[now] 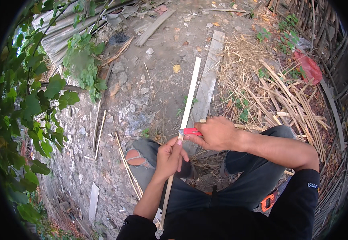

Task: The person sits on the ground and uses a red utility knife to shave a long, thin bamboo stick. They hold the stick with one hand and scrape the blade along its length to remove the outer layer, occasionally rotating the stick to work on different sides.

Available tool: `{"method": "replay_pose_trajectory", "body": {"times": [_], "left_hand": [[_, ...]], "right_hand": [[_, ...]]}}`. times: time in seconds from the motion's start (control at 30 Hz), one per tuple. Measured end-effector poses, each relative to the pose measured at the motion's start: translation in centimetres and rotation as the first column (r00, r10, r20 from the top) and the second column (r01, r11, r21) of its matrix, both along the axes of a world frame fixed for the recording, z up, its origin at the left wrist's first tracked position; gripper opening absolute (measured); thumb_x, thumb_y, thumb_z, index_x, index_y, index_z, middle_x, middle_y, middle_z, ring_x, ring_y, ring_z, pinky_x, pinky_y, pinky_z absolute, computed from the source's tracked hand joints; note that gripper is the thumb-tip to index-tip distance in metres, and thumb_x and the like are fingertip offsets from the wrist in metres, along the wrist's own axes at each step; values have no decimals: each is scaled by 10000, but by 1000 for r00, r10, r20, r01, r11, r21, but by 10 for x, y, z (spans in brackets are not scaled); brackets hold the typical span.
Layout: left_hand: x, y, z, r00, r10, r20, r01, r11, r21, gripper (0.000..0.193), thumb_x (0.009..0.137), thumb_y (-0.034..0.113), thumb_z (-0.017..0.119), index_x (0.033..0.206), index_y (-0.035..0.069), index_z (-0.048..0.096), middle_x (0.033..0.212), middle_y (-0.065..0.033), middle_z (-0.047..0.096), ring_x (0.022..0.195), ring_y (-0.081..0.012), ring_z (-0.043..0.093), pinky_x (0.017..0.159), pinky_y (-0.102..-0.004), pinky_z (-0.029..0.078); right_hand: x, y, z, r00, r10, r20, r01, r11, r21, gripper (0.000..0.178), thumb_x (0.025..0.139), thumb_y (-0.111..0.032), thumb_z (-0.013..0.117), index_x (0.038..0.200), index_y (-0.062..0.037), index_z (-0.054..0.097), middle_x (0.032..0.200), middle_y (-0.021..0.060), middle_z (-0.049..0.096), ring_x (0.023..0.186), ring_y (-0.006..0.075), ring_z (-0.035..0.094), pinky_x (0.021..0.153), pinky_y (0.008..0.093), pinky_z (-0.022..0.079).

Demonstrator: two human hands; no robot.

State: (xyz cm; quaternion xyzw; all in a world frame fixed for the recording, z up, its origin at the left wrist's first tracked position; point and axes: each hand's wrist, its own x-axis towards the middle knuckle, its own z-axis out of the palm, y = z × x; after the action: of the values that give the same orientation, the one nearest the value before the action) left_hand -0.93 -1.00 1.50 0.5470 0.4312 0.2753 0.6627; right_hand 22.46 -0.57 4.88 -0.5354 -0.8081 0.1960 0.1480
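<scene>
A long, pale strip of wood or bamboo [190,94] slants up and away from my lap, its near end reaching down by my left forearm. My left hand [170,157] is closed around it at about its middle, between my knees. In my right hand [216,134] is a red-handled utility knife [191,131], gripped with the fingers wrapped round the handle. The knife's metal front end rests on the strip just beyond my left thumb. How far the blade is out, and whether it bites into the strip, I cannot make out.
A grey plank [208,86] lies ahead on the dirt. Cut strips [302,116] and straw [238,60] are heaped at the right, near a red plastic bag [308,67]. An orange-handled tool [267,203] lies by my right thigh. Leafy branches [32,104] hang at the left.
</scene>
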Motion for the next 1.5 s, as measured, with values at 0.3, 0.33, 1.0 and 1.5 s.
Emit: {"method": "replay_pose_trajectory", "body": {"times": [0.3,0.33,1.0,1.5], "left_hand": [[-2,0,3,996,41,-75,-44,998,-43,360,1143,272,442,1235,-10,645,608,-29,569,364,-72,457,360,-234,319],[-1,0,4,996,42,-77,-44,999,-25,375,1143,283,442,1218,-24,644,600,-30,556,356,-72,443,352,-232,314],[-1,4,15,995,-31,-98,37,997,66,395,1137,273,449,1205,-51,664,585,7,513,378,-56,438,371,-224,325],[-15,-1,6,1000,-7,25,7,1000,7,344,1130,244,467,1251,1,677,600,1,552,391,-45,448,387,-219,329]], "right_hand": [[13,22,-1,983,-181,15,181,981,-65,639,1033,-605,495,908,-28,740,702,222,702,741,422,732,682,512,571],[15,24,0,983,-177,41,179,983,-49,640,1034,-608,491,917,-31,742,704,222,702,747,425,730,685,515,569],[78,90,-10,850,-522,70,496,839,223,696,1029,-652,469,910,-29,756,742,248,704,769,444,719,719,552,562],[97,60,30,893,-433,-126,446,887,118,612,1034,-540,517,849,18,685,645,248,623,673,449,659,695,532,506]]}}
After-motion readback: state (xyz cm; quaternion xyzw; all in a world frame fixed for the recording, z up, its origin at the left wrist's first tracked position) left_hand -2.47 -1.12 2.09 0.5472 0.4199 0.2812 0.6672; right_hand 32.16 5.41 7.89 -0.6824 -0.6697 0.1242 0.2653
